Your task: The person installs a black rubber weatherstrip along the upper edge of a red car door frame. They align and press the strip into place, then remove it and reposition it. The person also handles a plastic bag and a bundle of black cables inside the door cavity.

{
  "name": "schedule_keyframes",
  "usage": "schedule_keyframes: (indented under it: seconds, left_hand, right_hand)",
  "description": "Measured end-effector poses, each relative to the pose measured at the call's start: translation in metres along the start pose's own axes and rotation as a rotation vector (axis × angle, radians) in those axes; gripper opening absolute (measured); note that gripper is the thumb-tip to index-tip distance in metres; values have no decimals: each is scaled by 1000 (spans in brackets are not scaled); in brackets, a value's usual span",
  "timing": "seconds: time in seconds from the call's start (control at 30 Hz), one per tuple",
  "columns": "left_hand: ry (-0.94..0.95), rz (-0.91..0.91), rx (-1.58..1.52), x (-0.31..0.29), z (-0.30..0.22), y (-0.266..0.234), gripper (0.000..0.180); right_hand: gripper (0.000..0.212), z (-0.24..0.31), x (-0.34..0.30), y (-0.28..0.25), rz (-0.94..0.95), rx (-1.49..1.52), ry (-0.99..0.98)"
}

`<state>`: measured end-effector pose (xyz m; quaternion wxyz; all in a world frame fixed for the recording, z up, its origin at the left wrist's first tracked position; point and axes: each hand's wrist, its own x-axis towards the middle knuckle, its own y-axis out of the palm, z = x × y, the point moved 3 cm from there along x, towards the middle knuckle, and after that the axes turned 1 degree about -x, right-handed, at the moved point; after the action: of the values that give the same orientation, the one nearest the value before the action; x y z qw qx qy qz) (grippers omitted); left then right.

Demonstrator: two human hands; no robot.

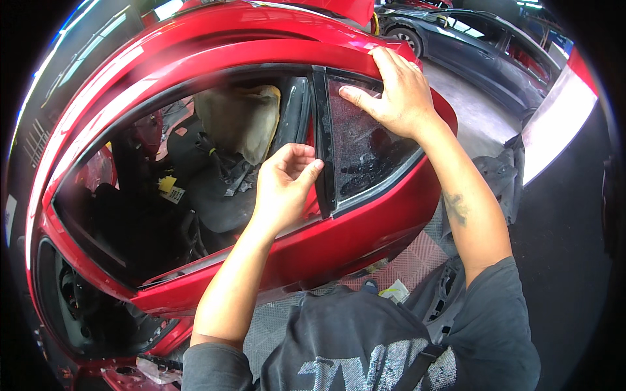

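Note:
A red car door (287, 260) stands in front of me, with a black window divider bar (323, 137) between its large window opening and a small quarter glass (358, 156). My left hand (287, 186) is at the left edge of the bar, its fingers curled and the thumb against the edge. Part of its grip is hidden. Higher and to the right, my right hand (401, 94) lies over the upper door frame (293, 52). Its fingers reach over the red edge, while the thumb extends across the quarter glass. The glass is dark with wet-looking spots.
Through the window opening show a dark cabin, a worn beige panel (238, 120) and a yellow tag (167, 183). A dark grey car (469, 49) is parked at the far right. Dark trim parts (499, 179) stand at right, above floor tiles (417, 260).

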<state>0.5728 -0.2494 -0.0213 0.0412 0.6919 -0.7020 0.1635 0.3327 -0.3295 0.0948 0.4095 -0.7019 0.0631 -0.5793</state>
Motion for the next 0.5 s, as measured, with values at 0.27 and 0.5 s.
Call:
schedule_keyframes:
  seconds: [0.27, 0.5]
  left_hand:
    - [-6, 115, -45, 7, 5, -2, 18]
    - [-24, -183, 270, -41, 6, 13, 18]
  right_hand:
    - [75, -2, -1, 1, -120, -3, -71]
    - [77, -6, -6, 2, -108, 23, -37]
